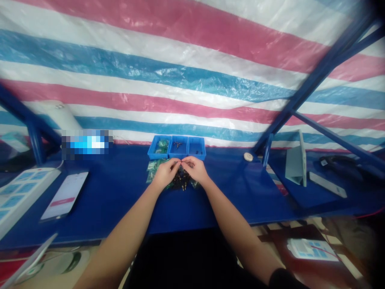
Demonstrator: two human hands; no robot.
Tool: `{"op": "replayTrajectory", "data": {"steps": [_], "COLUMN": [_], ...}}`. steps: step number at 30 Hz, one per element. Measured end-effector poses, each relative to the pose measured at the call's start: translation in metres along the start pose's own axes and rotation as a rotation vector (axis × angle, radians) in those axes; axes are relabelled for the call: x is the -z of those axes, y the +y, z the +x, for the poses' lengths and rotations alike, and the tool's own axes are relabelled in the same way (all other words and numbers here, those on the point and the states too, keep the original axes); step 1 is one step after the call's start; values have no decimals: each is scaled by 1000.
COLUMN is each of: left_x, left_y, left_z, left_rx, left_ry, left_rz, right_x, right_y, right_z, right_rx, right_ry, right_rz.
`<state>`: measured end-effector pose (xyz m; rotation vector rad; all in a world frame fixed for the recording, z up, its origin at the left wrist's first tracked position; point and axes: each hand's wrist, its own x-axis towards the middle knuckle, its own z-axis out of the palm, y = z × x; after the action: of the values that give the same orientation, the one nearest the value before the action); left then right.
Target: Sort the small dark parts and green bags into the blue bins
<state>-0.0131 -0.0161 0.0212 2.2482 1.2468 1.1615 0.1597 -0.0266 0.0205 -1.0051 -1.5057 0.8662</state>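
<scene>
My left hand (164,174) and my right hand (195,168) meet fingertip to fingertip over the table. Both are closed in a pinch, and whatever lies between the fingers is too small to make out. Directly below them is a pile of small dark parts (179,182), some with brassy ends. Small clear packets with green contents (152,165) lie beside my left hand. Just beyond my fingers, three blue bins stand in a row. The left bin (157,156) holds green packets, the middle bin (178,155) a few small brassy parts, the right bin (197,153) a few dark bits.
On the blue table (114,192), a phone (64,196) and a white power strip (25,190) lie at left. A round pale object (248,156) sits at right, near a blue metal frame (282,94). A propped tablet (296,160) stands farther right. Striped sheeting (180,84) hangs behind.
</scene>
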Motion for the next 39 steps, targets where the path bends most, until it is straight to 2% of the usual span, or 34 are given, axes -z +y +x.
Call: {"op": "replayTrajectory", "data": {"steps": [10, 23, 39], "left_x": [4, 1, 5], "left_y": [4, 1, 5], "left_z": [0, 0, 0], "left_rx": [7, 15, 32], "left_ry": [-17, 41, -22], "left_rz": [-11, -5, -5], "right_x": [-2, -1, -2], "right_y": [3, 4, 0], "right_z": [0, 0, -1], "right_rx": [-1, 3, 13], "right_ry": [-4, 13, 17], "right_rz": [34, 40, -2]}}
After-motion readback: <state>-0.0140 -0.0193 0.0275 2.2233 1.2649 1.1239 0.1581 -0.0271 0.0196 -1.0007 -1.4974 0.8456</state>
